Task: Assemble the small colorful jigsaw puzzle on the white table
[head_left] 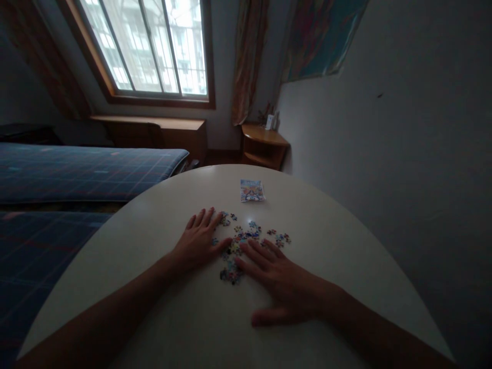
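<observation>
We look down from the head camera on a round white desk point(146, 225) in a dim bedroom. Our left hand point(200, 241) lies flat, palm down, near the middle of the desk. Its grip is open, fingers spread and closed on nothing. The fingertips and thumb touch the left fringe of a loose scatter of small coloured puzzle pieces point(246, 238).

Our right hand point(282, 279) also lies flat, closer to the desk's near edge, its grip likewise apart and holding nothing. Its fingers reach into the scatter from the right, and the thumb stretches out along the bare surface.

The pieces sit between the two hands and spread from there toward the far edge and a little to the right. We cannot tell whether any are joined. Just beyond them, close to the far edge, lies a small printed packet point(251, 190), apart from the pieces.

Past the desk's left edge is a bed point(77, 169) under a blue checked cover. Against the far wall we see a barred window point(154, 46), a curtain point(248, 56) and a wooden corner shelf point(263, 143).
</observation>
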The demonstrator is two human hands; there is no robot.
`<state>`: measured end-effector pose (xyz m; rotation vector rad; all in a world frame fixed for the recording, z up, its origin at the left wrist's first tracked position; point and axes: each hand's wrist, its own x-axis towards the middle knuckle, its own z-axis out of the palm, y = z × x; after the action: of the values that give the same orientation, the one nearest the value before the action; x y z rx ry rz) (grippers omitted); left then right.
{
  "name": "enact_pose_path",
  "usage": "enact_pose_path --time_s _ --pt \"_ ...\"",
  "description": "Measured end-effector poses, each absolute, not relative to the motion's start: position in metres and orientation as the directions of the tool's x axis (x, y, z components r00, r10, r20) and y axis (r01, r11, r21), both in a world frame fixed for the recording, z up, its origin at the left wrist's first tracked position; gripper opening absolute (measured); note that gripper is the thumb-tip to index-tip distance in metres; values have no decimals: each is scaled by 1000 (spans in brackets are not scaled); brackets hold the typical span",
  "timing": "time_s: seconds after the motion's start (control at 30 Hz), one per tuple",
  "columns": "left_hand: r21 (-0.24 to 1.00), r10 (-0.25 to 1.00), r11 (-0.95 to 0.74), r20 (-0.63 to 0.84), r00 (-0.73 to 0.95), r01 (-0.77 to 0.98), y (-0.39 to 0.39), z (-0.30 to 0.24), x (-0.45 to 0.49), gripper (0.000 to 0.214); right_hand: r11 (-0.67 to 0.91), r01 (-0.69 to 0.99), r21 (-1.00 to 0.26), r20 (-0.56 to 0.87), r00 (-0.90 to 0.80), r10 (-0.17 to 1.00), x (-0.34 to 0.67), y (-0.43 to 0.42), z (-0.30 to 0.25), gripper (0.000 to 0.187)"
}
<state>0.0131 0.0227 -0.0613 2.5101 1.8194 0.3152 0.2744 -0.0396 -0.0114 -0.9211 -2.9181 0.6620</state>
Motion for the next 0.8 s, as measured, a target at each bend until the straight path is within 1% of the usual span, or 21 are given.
enact_pose_path --time_s 0.13,0.2,0.3,0.37,0.43,0.5,0.57,0.63,0.7,0.8 --pt "131 927 -357 171 333 925 23 -64 11 86 747 479 -462 -117 -867 484 262 -52 -7 94" --pt "136 927 -356 182 330 925 24 -65 11 84 736 488 -469 -130 -863 489 260 -53 -7 89" --pt "162 940 -319 184 289 934 27 -65 12 77 699 581 -418 -147 -802 579 263 -49 -11 80" --pt "185 953 -279 172 248 942 29 -63 13 71 656 668 -351 -149 -731 666 267 -46 -16 81" --pt "200 960 -257 169 225 946 29 -61 13 69 590 758 -279 -141 -640 755 270 -42 -23 88" --pt "202 952 -283 182 248 938 28 -59 13 71 495 842 -214 -117 -525 843 273 -38 -31 101" --pt "192 926 -362 183 329 912 26 -58 13 77 396 902 -170 -89 -415 906 276 -33 -37 111" --pt "186 892 -448 158 423 875 23 -57 12 83 343 928 -144 -77 -356 931 279 -28 -41 114" --pt "190 867 -498 129 482 846 23 -56 12 88 380 914 -140 -86 -393 915 283 -22 -40 110" --pt "200 873 -488 129 471 850 24 -57 14 86 521 834 -181 -113 -544 832 284 -19 -33 104"
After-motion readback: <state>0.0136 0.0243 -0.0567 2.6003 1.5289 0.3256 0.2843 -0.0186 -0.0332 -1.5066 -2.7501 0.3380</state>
